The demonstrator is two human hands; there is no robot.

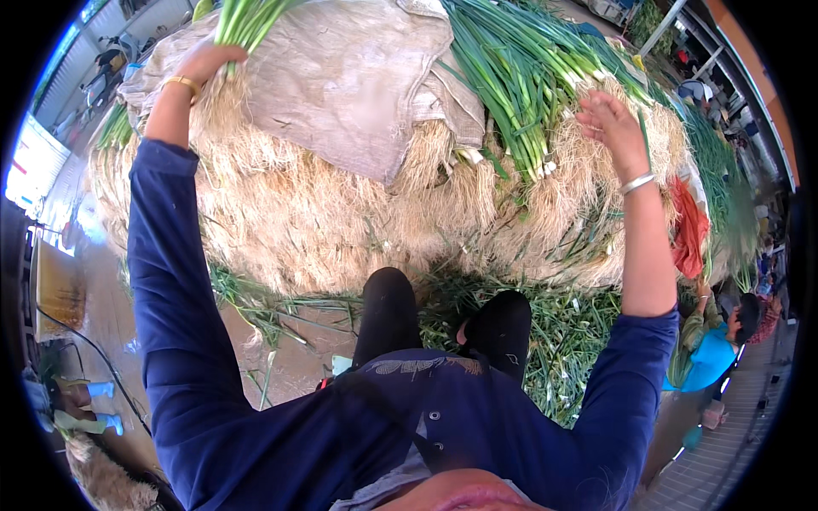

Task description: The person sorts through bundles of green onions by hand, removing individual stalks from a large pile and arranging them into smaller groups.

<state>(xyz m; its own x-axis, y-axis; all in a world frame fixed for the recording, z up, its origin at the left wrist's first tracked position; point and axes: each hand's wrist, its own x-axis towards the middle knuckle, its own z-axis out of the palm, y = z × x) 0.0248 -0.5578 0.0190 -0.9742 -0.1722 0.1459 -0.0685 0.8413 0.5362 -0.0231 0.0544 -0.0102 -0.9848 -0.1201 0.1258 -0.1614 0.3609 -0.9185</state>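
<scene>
At the upper left my left hand (207, 70) is closed around a bunch of scallions (247, 25), whose pale roots trail below the fist. Their green tops run out past the upper edge of the view. My right hand (615, 129) is raised at the right with nothing in it, its fingers apart and slightly bent. Just left of it lie loose scallions (520, 111), white ends toward me, on top of a big stack. A worn beige woven sack (341, 81) covers the stack's middle. Dense stringy roots (298, 217) form the near side of the stack.
Cut green leaves (562, 353) litter the wet floor around my knees. A red-orange cloth (688, 228) hangs at the stack's right end. Beyond it is a person in a bright blue top (711, 358). Another person's blue boots (102, 390) show at the lower left, near a yellowish container (58, 289).
</scene>
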